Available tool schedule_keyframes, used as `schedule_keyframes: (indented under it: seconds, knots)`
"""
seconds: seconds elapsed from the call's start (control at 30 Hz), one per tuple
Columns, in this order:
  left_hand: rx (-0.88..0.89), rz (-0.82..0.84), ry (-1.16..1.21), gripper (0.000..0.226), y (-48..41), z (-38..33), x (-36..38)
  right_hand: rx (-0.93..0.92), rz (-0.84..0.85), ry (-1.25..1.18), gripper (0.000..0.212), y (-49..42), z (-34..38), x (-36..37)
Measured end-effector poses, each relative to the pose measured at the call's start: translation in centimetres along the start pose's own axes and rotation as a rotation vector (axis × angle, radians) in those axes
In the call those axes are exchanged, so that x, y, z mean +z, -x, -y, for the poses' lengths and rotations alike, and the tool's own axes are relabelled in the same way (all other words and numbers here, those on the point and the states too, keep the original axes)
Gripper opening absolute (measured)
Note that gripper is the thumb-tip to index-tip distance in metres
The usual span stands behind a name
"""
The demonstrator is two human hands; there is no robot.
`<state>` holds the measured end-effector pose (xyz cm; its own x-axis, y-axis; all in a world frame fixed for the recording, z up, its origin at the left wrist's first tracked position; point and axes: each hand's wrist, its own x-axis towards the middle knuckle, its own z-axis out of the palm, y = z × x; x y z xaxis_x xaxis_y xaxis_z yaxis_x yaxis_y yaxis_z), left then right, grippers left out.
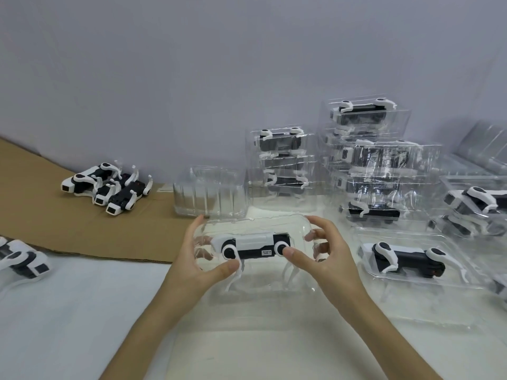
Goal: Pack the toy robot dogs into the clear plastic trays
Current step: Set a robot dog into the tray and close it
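Head view looks down on both hands holding one clear tray up just above the white surface. A toy robot dog lies on its side in the tray's moulded hollow, body across the frame, legs pointing toward the person.

The left hand grips the tray's left end. Its fingers curl behind the plastic and show through it, and its thumb sits in front by the dog's near leg. The right hand grips the right end the same way, with its thumb pressing on the round white joint at that end of the dog.

The step in hand looks like seating: the dog is in the tray and is being pushed down into its shape. Whether body and legs sit fully home is hard to tell through the glare.

The next move probably calls for even thumb pressure at both joints until the dog sits flush. The tray can then go with the filled tray just to the right, or onto the packed stacks behind. The thin plastic may flex, so a light squeeze seems wise.

After that comes a fresh tray from the empty stack straight ahead. Loose dogs wait on the cardboard sheet to the left, well apart from the hands, and another dog lies at the left edge.
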<state>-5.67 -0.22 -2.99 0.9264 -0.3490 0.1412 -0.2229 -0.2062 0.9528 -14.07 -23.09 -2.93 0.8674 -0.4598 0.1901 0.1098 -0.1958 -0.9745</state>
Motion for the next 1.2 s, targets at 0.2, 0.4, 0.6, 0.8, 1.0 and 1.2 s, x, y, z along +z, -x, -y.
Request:
schedule_keyframes:
  seconds: [0.2,0.4,0.6,0.8,1.0,1.2]
  knots:
    - [-0.076,-0.029,0.209,0.077,-0.1,0.1,0.2,0.198,0.051,-0.168,0.062,0.1,0.2,0.4]
    - [-0.195,0.045,0.432,0.063,-0.6,0.1,0.1,0.33,0.007,-0.222,0.051,-0.3,-0.2,-0.1]
    - [-0.151,-0.035,0.248,0.062,-0.3,-0.2,0.0,0.088,-0.063,0.113,0.056,0.0,-0.2,0.2]
    - [-0.105,-0.046,0.081,0.051,0.3,-0.4,1.2,-0.379,0.115,0.579,0.054,1.0,-0.1,0.8]
    - [-0.08,-0.065,0.051,0.06,0.3,-0.1,1.5,-0.495,0.277,0.891,0.049,1.2,-0.2,1.1]
    - [-0.047,-0.082,0.02,0.054,0.5,0.0,2.4,-0.419,0.466,1.02,0.06,-0.6,1.1,1.0]
